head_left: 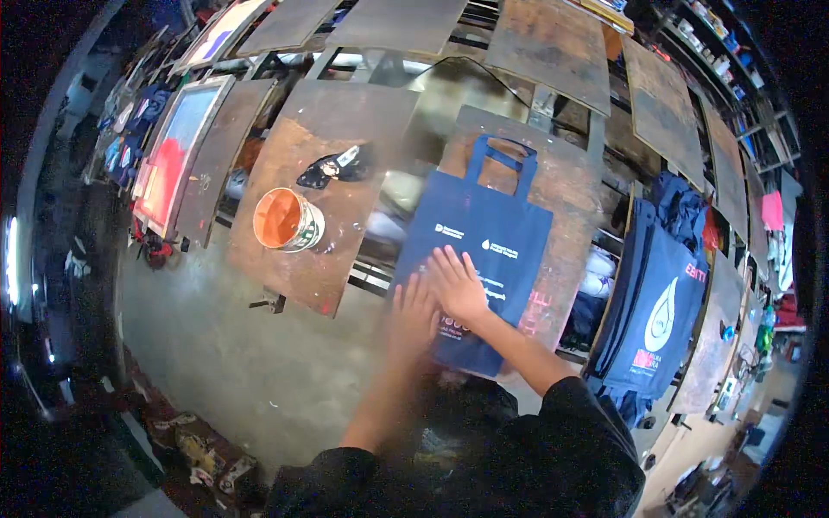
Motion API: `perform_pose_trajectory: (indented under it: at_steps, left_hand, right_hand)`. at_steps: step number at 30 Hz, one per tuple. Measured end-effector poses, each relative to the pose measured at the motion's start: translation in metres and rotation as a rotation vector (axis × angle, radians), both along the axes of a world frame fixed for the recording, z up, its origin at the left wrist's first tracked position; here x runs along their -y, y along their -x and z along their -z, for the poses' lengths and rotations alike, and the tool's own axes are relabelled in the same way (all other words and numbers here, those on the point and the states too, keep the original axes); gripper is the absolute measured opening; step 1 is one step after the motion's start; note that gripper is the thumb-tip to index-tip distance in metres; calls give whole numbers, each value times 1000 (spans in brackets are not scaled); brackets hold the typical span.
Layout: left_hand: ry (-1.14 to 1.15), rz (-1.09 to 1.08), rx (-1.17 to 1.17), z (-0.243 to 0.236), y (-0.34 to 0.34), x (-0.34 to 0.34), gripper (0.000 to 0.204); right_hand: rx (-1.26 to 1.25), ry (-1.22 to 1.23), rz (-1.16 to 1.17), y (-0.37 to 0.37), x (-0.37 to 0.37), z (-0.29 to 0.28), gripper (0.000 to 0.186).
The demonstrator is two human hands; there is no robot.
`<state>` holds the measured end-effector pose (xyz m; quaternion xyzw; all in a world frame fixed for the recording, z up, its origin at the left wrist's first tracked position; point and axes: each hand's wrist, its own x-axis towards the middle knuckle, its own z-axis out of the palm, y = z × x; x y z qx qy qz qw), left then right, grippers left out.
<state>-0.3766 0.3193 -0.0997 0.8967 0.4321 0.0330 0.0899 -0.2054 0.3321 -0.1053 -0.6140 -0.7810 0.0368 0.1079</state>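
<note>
A navy blue tote bag [519,216] with white print lies flat on a stained wooden board [566,293], its two handles pointing to the far side. My right hand [458,285] rests flat on the middle of the bag, palm down with fingers stretched out. Just beside it on the left, my left hand [415,309] lies over the bag's left edge, also with its fingers extended and somewhat blurred by motion. Neither hand holds anything. Both hands and the right forearm hide part of the lower print.
On the left board [324,268] stand an orange-stained tub [302,226] and a dark crumpled item [332,168]. Navy printed bags [656,311] are stacked at the right. A printing screen [177,151] with red ink leans far left. More boards line the back.
</note>
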Motion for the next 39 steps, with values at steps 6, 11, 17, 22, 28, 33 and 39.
perform_pose_trajectory:
  at_steps: [6,11,17,22,28,33,39]
  left_hand:
    - [0,-48,81,-10,-2,0,64]
    - [23,-10,102,-13,-8,2,64]
    - [4,-21,159,-6,-4,6,61]
    - [1,-33,170,-11,1,10,60]
    - [-44,-3,200,-11,-3,9,60]
    - [-44,-12,204,-3,-1,9,58]
    - [-61,4,182,-9,-4,4,57]
  right_hand:
    - [-9,92,59,-70,-5,-15,67]
    - [39,-19,281,-126,-38,-6,69]
    - [-1,-80,351,-85,-13,-12,73]
    - [-64,128,274,-23,69,-26,73]
    - [-142,-57,632,-83,59,-5,70]
    - [-168,-31,643,-29,70,-30,72]
    - [-188,-1,582,-2,103,-16,64]
